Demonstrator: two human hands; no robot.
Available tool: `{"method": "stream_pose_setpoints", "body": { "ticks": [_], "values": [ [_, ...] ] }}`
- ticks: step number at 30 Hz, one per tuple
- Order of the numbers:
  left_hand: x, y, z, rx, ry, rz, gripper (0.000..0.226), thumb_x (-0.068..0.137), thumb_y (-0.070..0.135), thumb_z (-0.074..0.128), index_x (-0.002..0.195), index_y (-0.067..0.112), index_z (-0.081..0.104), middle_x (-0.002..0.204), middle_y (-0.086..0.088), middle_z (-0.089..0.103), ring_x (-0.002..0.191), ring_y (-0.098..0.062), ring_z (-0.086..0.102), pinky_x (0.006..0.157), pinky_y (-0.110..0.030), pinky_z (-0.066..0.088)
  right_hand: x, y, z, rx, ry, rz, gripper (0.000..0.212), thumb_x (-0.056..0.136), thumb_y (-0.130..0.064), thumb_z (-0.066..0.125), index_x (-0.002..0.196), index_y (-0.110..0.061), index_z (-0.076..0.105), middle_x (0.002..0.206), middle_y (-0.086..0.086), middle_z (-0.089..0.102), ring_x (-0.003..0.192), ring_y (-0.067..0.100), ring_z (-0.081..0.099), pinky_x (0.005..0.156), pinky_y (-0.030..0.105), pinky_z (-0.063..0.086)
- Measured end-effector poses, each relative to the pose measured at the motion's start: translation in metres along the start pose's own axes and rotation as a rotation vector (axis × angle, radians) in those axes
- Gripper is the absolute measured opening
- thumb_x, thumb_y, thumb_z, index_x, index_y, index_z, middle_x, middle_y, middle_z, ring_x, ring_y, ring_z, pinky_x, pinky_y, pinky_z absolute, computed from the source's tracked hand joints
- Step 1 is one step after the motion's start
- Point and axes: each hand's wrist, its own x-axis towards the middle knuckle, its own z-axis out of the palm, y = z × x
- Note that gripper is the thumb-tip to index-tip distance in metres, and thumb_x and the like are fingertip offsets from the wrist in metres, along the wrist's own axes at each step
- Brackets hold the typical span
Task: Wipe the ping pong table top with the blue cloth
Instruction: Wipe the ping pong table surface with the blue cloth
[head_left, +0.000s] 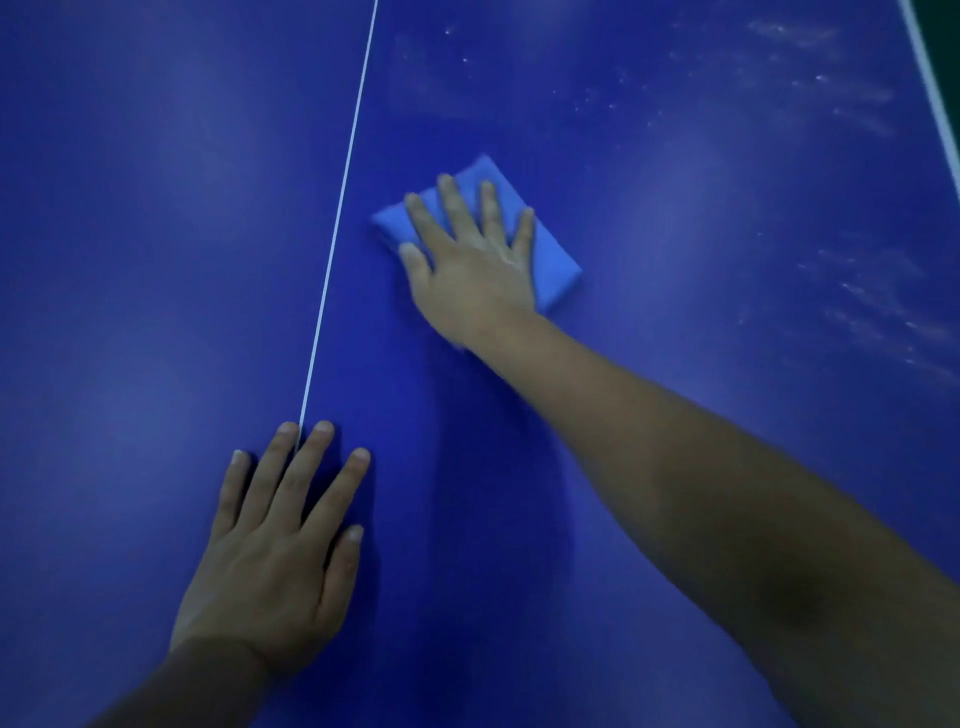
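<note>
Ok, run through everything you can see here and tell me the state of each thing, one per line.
Blue cloth: folded into a pad, lying flat on the table.
Right hand: fingers spread straight, pressing on the cloth.
Left hand: flat on the table, fingers across the white centre line.
Ping pong table top: whitish dusty streaks at the right side.

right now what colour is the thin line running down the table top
White, clearest in the head view: the thin line crosses the dark blue table top.

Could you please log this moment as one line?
right hand flat on blue cloth | left hand braces table top | dusty streaks remain
</note>
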Motion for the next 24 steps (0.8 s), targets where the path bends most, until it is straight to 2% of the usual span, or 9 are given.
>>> {"method": "stream_pose_setpoints", "body": {
  "ticks": [4,7,9,11,15,17,21,22,24],
  "values": [
    [0.001,0.000,0.000,0.008,-0.006,-0.003,0.060,0.101,0.048,0.016,0.152,0.021,0.033,0.162,-0.009,0.026,0.151,-0.032,0.018,0.120,-0.057,0.012,0.047,0.057,-0.015,-0.069,0.006,0.098,0.058,0.101,-0.056,0.020,0.157,-0.040,0.020,0.167,-0.006,0.011,0.154,0.030,0.006,0.117,0.066,0.002],
    [0.001,0.001,-0.003,-0.006,-0.002,-0.003,0.060,0.102,0.047,0.016,0.151,0.019,0.036,0.160,-0.010,0.028,0.150,-0.034,0.019,0.120,-0.056,0.011,0.040,0.158,-0.037,-0.014,0.042,0.517,0.059,0.102,-0.054,0.019,0.158,-0.037,0.015,0.168,-0.003,0.007,0.153,0.035,0.003,0.117,0.068,0.002],
    [0.001,0.001,-0.004,-0.010,-0.011,-0.004,0.060,0.102,0.047,0.016,0.150,0.019,0.037,0.160,-0.010,0.029,0.150,-0.034,0.019,0.120,-0.056,0.011,0.026,0.182,-0.046,0.071,0.042,0.730,0.061,0.101,-0.054,0.018,0.159,-0.036,0.012,0.168,-0.002,0.003,0.153,0.035,-0.002,0.116,0.069,-0.001],
    [0.001,0.001,-0.004,-0.012,-0.018,-0.007,0.060,0.102,0.048,0.015,0.151,0.020,0.035,0.161,-0.009,0.027,0.151,-0.032,0.019,0.120,-0.056,0.011,0.012,0.146,-0.035,0.013,0.060,0.630,0.061,0.102,-0.054,0.020,0.159,-0.034,0.014,0.168,-0.001,0.005,0.153,0.036,0.000,0.116,0.070,0.000],
    [0.001,0.001,-0.003,0.007,-0.010,0.004,0.060,0.102,0.048,0.015,0.151,0.020,0.034,0.161,-0.010,0.027,0.151,-0.032,0.018,0.121,-0.055,0.010,-0.015,0.066,-0.007,-0.084,-0.049,-0.074,0.062,0.097,-0.061,0.014,0.156,-0.041,0.021,0.167,-0.009,0.013,0.154,0.027,0.007,0.118,0.063,0.001],
    [0.001,0.001,-0.003,0.007,-0.005,0.000,0.061,0.101,0.049,0.015,0.151,0.019,0.035,0.160,-0.011,0.028,0.150,-0.033,0.019,0.120,-0.056,0.011,-0.003,0.113,-0.019,-0.096,-0.043,-0.009,0.060,0.099,-0.060,0.019,0.156,-0.042,0.019,0.167,-0.010,0.012,0.154,0.025,0.006,0.119,0.063,0.002],
    [0.001,0.003,-0.003,0.017,0.004,-0.003,0.063,0.101,0.048,0.015,0.149,0.015,0.040,0.158,-0.014,0.031,0.148,-0.037,0.023,0.119,-0.058,0.013,0.000,0.234,-0.051,0.000,-0.003,0.480,0.059,0.102,-0.055,0.023,0.158,-0.038,0.014,0.168,-0.007,0.005,0.154,0.027,-0.001,0.119,0.063,0.000],
    [0.001,0.002,-0.003,0.018,0.003,-0.002,0.063,0.101,0.048,0.015,0.149,0.015,0.041,0.158,-0.014,0.031,0.148,-0.037,0.023,0.119,-0.058,0.013,-0.012,0.235,-0.051,0.002,-0.008,0.481,0.060,0.102,-0.056,0.023,0.158,-0.037,0.015,0.168,-0.007,0.005,0.154,0.027,-0.001,0.119,0.063,0.000],
    [0.001,0.001,-0.003,0.012,0.007,-0.006,0.063,0.101,0.048,0.017,0.148,0.015,0.042,0.158,-0.014,0.031,0.148,-0.037,0.023,0.119,-0.058,0.012,-0.056,0.209,-0.035,-0.075,0.016,0.277,0.060,0.100,-0.055,0.026,0.157,-0.035,0.023,0.167,-0.003,0.014,0.154,0.030,0.007,0.118,0.065,0.005]
  ]
}}
